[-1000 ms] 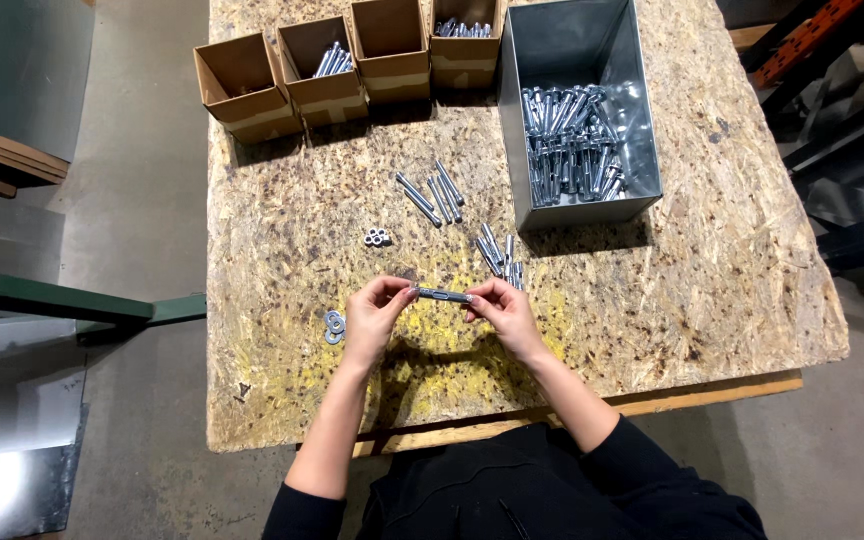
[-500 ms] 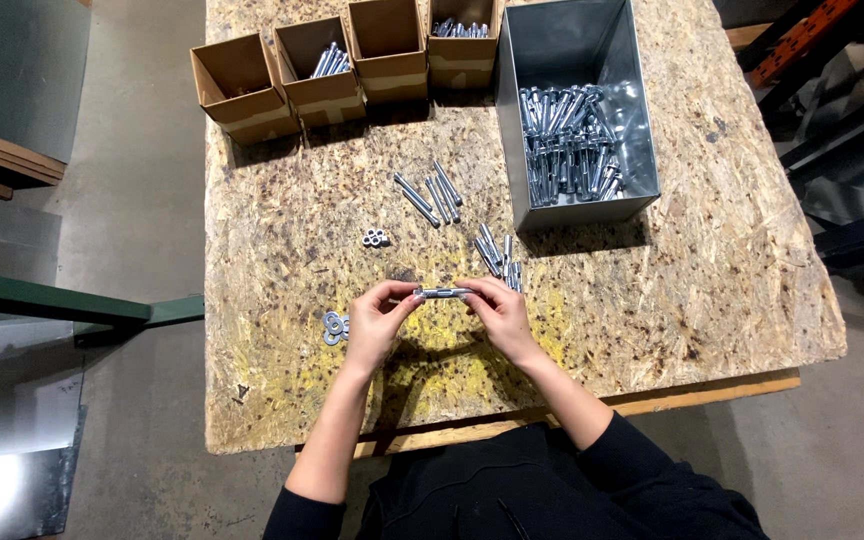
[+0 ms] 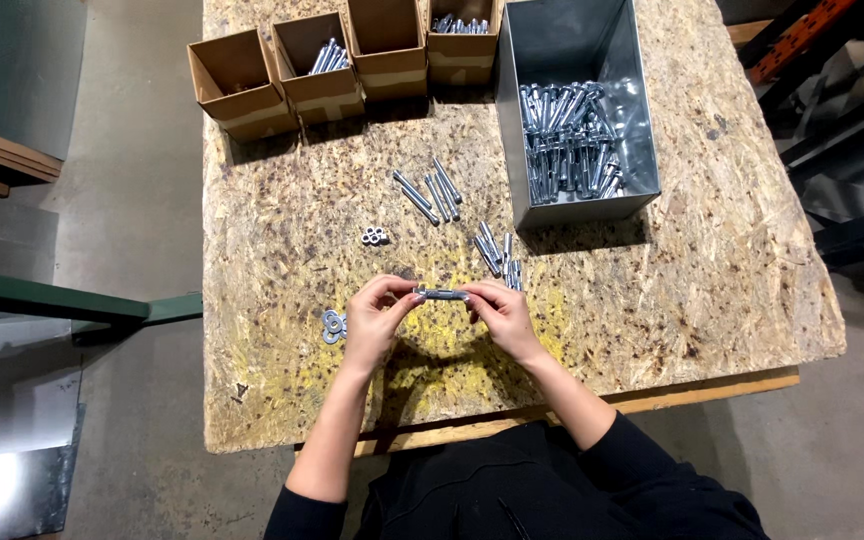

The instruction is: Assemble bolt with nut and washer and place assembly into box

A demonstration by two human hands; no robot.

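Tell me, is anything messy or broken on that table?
Nothing looks broken. Loose bolts lie on the table outside the metal bin, with washers near the left hand. Both hands hold one bolt; the right hand grips its other end.

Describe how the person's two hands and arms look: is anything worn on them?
Both hands are bare, with no gloves: the left hand and the right hand. No ring or watch can be made out. The forearms are uncovered; black sleeves are pushed up near the elbows, and they belong to a black top.
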